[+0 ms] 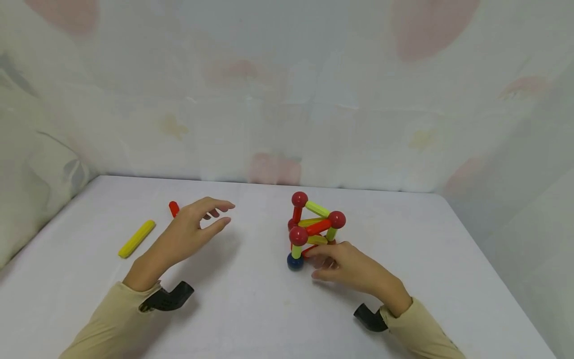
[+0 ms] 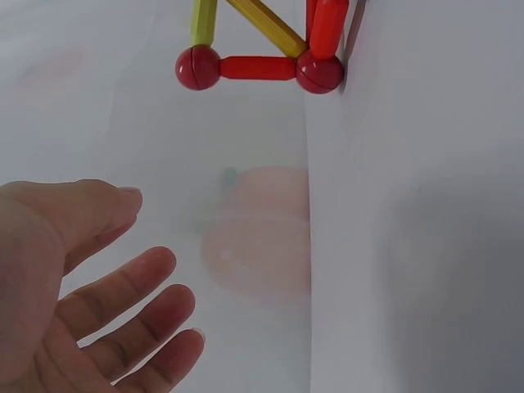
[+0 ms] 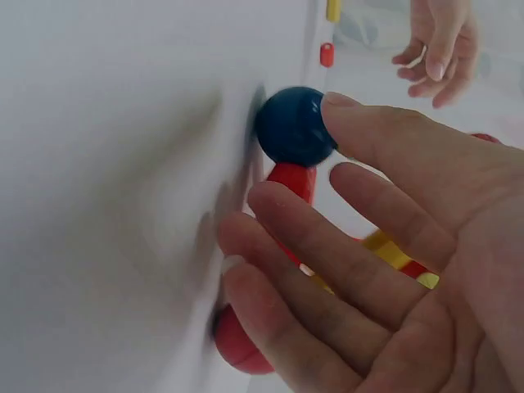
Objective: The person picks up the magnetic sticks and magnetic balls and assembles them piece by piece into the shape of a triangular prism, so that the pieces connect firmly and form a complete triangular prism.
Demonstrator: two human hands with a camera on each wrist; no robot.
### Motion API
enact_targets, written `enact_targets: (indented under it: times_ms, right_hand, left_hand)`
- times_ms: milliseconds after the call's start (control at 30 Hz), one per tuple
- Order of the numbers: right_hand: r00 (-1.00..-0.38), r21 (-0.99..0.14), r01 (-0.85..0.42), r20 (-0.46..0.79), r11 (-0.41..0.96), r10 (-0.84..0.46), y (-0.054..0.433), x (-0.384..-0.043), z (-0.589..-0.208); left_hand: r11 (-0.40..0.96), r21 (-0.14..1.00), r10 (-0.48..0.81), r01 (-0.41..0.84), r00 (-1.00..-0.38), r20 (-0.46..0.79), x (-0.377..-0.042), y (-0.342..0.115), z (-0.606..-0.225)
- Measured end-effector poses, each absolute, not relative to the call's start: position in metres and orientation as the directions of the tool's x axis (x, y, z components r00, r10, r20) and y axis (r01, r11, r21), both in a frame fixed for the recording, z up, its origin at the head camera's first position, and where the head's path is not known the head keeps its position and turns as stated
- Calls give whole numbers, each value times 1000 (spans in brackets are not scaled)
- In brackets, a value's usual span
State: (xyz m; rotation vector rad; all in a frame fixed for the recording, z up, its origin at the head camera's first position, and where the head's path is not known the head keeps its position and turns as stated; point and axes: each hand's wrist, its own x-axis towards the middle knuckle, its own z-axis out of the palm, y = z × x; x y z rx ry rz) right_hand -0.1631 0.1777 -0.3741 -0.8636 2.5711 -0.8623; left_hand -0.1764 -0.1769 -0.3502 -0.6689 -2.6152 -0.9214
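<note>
A frame of coloured rods and balls (image 1: pixel 318 227) stands on the table, with red balls (image 1: pixel 299 199) at its upper corners and a blue ball (image 1: pixel 295 262) at its near bottom corner. My right hand (image 1: pixel 347 267) is at the frame's near lower side, fingers loosely bent beside a red bottom rod (image 3: pixel 293 178). In the right wrist view its thumb overlaps the edge of the blue ball; whether it touches is unclear. My left hand (image 1: pixel 188 232) hovers left of the frame, thumb and fingers apart, holding nothing.
A loose yellow rod (image 1: pixel 137 239) lies on the left of the white table (image 1: pixel 251 309). Just behind the left hand, a red rod (image 1: pixel 173 208) is partly hidden. A patterned cloth (image 1: pixel 314 99) hangs along the table's back edge.
</note>
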Motion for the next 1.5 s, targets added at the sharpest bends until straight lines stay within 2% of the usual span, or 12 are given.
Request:
enact_targets:
  times_ms: [433,867,1200,1500]
  right_hand:
    - [-782,-609,-454,-77,650,-618,168,-162,-384]
    - [-788,-596,-464,-62,655,-613,165,-163,-389]
    - [-776,-620,-448,-87,644,-624,166,-164,-389]
    - [-767,-646,-454,-66,613,-638,168,-166,-391]
  left_hand:
    - [726,487,307,486,-863,402,-185,-202,-347]
    - [787,510,274,348,-937,217,-193,-233,-352]
    - [812,480,275,334,-942,191,-201,-263,-366]
    - [832,506,227,229,-972,68,-202,-285,-367]
